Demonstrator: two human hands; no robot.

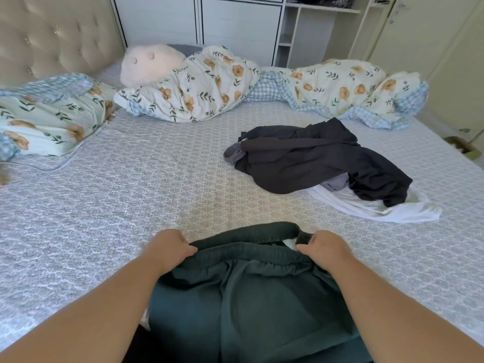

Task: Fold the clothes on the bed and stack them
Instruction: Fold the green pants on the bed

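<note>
Both hands, left hand (170,248) and right hand (323,248), pinch the green trousers (262,292) at the waistband, near the bed (131,195) edge. The dark pile (322,161) looks unfolded; no stack apparently exists.

My left hand (169,248) and right hand (323,248) each grip one end of the elastic waistband of the dark green pants (262,297), near bed (131,205) edge. Unfolded pile further right: black garment (314,158) over white garment (379,208). Floral duvet (209,85) bunched along far side, floral pillow (49,116) left.
</note>
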